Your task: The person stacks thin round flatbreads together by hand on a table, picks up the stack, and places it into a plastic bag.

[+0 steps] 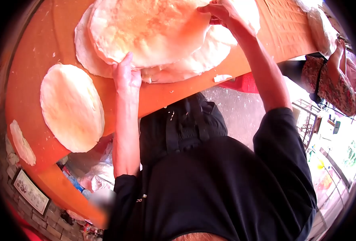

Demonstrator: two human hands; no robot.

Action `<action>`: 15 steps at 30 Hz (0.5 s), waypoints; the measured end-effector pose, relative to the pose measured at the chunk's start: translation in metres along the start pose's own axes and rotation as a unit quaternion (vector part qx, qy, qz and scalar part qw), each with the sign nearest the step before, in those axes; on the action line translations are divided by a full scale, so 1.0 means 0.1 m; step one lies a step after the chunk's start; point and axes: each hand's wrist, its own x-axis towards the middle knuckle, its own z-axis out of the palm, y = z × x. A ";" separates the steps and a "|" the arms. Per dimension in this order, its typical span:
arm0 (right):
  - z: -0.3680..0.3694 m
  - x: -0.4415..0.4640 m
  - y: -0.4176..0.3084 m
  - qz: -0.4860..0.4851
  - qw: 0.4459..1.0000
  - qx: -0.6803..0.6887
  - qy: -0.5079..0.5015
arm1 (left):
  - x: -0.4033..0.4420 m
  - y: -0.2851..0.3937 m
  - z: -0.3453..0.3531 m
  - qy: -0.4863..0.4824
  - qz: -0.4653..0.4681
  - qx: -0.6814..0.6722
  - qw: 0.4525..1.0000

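Note:
A large pale round sheet, which looks like flatbread or dough, lies on top of other pale sheets at the table's near edge. My left hand grips its lower left rim, thumb on top and fingers hidden beneath. At the right rim, my right hand pinches the same sheet between thumb and fingers. A smaller oval sheet of the same kind rests to the left, apart from both hands.
The orange table bears a narrow pale strip at the left and a small white scrap near its edge. A red plastic basket is below. Another person in patterned clothing is at the right, near a plastic bag.

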 end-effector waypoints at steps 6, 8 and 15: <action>0.25 -0.07 -0.72 0.294 0.945 0.009 0.145 | 0.07 0.08 0.04 -0.015 0.014 0.010 1.000; 0.23 -0.05 -0.46 0.273 0.922 0.219 0.168 | 0.02 0.06 -0.03 0.002 0.015 0.026 1.000; 0.39 0.37 -0.40 0.259 0.912 0.284 0.146 | -0.11 0.21 -0.30 -0.048 -0.049 0.030 0.997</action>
